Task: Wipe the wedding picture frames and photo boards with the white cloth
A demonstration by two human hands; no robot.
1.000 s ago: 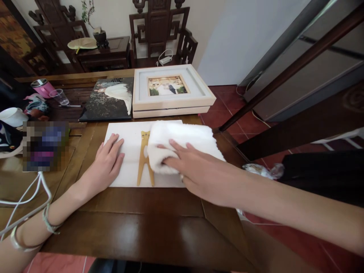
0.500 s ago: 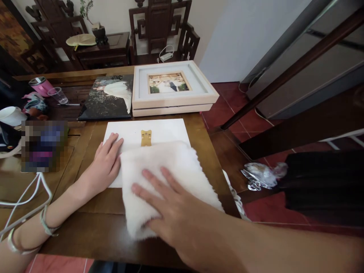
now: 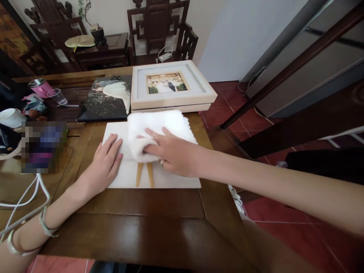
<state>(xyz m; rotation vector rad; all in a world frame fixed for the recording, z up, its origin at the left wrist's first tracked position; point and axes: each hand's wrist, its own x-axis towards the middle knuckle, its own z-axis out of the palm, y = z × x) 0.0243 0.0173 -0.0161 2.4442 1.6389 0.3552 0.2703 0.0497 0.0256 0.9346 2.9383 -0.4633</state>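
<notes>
A white flat panel (image 3: pixel 170 181) lies face down on the wooden table (image 3: pixel 142 227), with a gold stand (image 3: pixel 144 175) fixed along its middle. My right hand (image 3: pixel 167 153) presses a fluffy white cloth (image 3: pixel 159 125) onto the far half of the panel, covering the top of the stand. My left hand (image 3: pixel 105 161) rests flat, fingers apart, on the panel's left edge and holds it still. A ring shows on a right-hand finger.
Behind the panel lie a white box frame with a photo (image 3: pixel 170 85) and a dark photo print (image 3: pixel 106 98). A pink tumbler (image 3: pixel 40 87), a clear cup (image 3: pixel 58 96), a white bowl (image 3: pixel 11 117) and white cables (image 3: pixel 22 201) crowd the left. Carved chairs (image 3: pixel 159 30) stand behind.
My right hand slid the cloth from the panel's near edge up to its far half, uncovering the stand's legs. My left hand stayed in place.
</notes>
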